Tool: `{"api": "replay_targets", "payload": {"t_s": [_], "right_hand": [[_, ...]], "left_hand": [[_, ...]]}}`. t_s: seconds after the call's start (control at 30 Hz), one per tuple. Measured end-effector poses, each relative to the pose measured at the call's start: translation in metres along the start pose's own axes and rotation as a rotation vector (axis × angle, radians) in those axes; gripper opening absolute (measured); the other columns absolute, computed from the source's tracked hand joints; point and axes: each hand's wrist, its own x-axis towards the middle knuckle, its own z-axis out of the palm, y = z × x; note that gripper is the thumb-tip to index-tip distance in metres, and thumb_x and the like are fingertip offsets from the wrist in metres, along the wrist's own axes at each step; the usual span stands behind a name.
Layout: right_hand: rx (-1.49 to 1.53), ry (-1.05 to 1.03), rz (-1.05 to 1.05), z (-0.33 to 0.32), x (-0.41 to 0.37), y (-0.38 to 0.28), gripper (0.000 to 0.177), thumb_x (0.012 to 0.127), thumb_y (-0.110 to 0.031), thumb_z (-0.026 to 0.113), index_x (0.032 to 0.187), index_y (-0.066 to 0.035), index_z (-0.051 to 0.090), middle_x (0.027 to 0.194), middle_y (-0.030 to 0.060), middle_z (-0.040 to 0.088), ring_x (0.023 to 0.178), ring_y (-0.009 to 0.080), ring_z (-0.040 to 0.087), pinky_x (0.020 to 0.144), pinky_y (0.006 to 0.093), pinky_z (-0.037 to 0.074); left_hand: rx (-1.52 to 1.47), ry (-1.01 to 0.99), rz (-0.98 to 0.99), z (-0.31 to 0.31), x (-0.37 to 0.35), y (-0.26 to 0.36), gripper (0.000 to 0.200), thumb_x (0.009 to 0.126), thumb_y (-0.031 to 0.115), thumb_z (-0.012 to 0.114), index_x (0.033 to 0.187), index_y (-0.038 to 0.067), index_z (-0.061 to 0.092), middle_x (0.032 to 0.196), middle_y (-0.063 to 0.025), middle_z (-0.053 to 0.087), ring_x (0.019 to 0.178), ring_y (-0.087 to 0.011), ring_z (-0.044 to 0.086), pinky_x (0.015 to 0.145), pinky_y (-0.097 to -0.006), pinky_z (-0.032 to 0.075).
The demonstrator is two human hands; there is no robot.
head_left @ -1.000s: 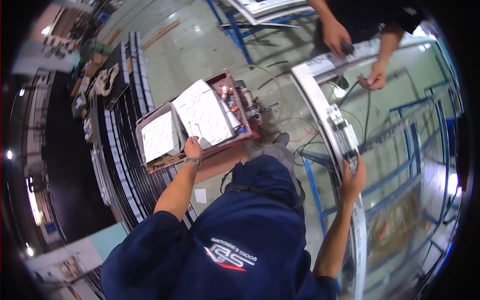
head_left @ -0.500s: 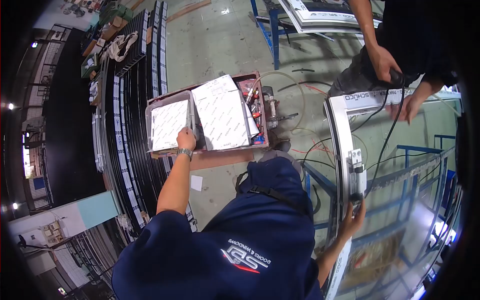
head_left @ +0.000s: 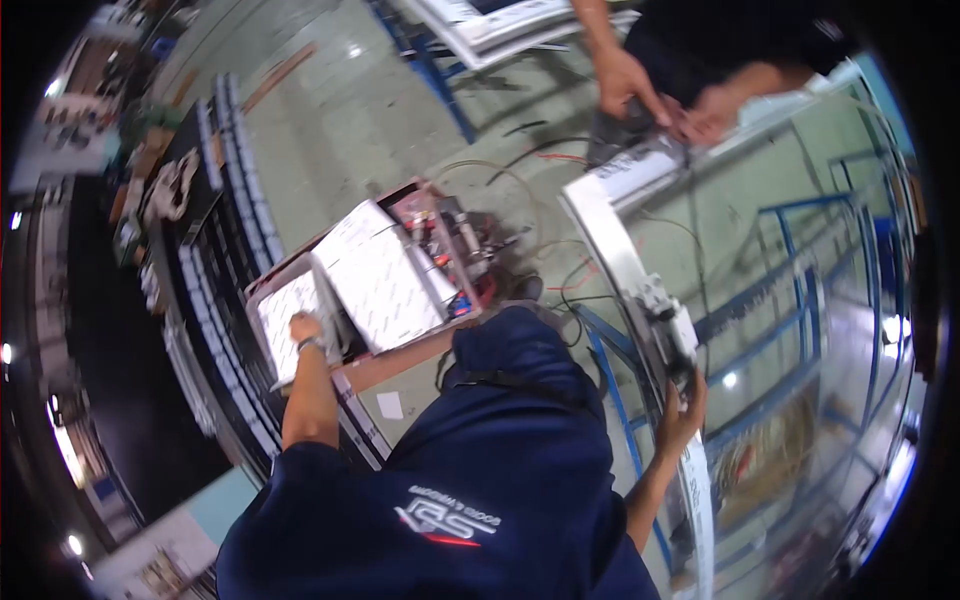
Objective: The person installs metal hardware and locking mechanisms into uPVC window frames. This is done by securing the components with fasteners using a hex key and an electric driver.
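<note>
My left hand (head_left: 307,328), with a watch on its wrist, is over a white printed sheet (head_left: 285,312) in a grey tray (head_left: 325,300). Its fingers look curled, but blur hides whatever they may hold. On the other side, my right hand (head_left: 683,405) has its thumb and fingers closed round the lower end of a hinge (head_left: 672,335), pale with a dark middle. That hinge lies against the side of a white window frame (head_left: 612,235). A co-worker's hands (head_left: 690,115) meet at the frame's far bar.
Beside the tray, a larger white printed package (head_left: 375,275) rests on the crate (head_left: 400,190), near red-handled tools (head_left: 440,255). Blue metal stands (head_left: 800,320) support the work area. Hoses and cables trail over the floor (head_left: 340,120). Long dark profiles (head_left: 215,290) lie at left.
The whole view has tilted and shifted. My left hand has gone from the tray's edge to over the white sheet. My right hand stays at the hinge. The co-worker's hands have come together.
</note>
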Motion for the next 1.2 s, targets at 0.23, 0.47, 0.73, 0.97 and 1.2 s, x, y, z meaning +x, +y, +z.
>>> {"api": "replay_targets", "payload": {"t_s": [0.23,0.47,0.73,0.97,1.2], "right_hand": [[0.058,0.076,0.156,-0.011,-0.015,-0.025,0.063,0.086,-0.015,0.084,0.142,-0.003,0.06,0.135,0.0175,0.064,0.121,0.0321,0.064,0.105,0.0387,0.049],[-0.126,-0.024,0.024,-0.024,-0.003,-0.022,0.061,0.083,-0.006,0.079,0.141,-0.008,0.058,0.134,0.0148,0.063,0.119,0.0378,0.062,0.099,0.0438,0.052],[-0.191,-0.184,0.041,-0.042,0.011,-0.027,0.053,0.085,0.0,0.068,0.137,-0.006,0.057,0.128,0.0168,0.066,0.117,0.0386,0.062,0.098,0.0458,0.05],[-0.101,-0.137,-0.016,-0.04,0.027,-0.003,0.04,0.092,-0.007,0.06,0.132,-0.004,0.061,0.124,0.0163,0.066,0.113,0.0385,0.061,0.099,0.0471,0.049],[-0.189,-0.137,-0.089,-0.041,0.013,-0.012,0.044,0.081,-0.004,0.068,0.124,-0.004,0.061,0.105,0.0152,0.063,0.104,0.0356,0.062,0.093,0.0465,0.05]], "left_hand": [[-0.437,-0.136,0.763,-0.099,-0.094,0.229,0.043,0.099,0.014,0.066,0.138,-0.001,0.061,0.119,-0.0202,0.071,0.094,-0.0304,0.07,0.086,-0.0422,0.057],[-0.405,-0.444,2.181,-0.16,-0.36,0.476,0.05,0.088,0.007,0.07,0.137,0.006,0.062,0.132,-0.0139,0.066,0.12,-0.0331,0.063,0.102,-0.0437,0.05],[-0.271,-0.333,2.702,-0.119,-0.399,0.545,0.045,0.088,0.008,0.06,0.131,-0.003,0.06,0.129,-0.0156,0.067,0.107,-0.0294,0.068,0.096,-0.0397,0.053],[-0.056,-0.647,2.649,-0.115,-0.408,0.573,0.045,0.086,0.005,0.063,0.131,0.003,0.06,0.12,-0.0168,0.069,0.105,-0.0372,0.069,0.094,-0.0448,0.054],[0.026,-1.006,2.438,-0.142,-0.402,0.555,0.051,0.08,0.003,0.069,0.13,0.002,0.059,0.12,-0.0181,0.063,0.113,-0.0397,0.061,0.098,-0.0461,0.051]]}}
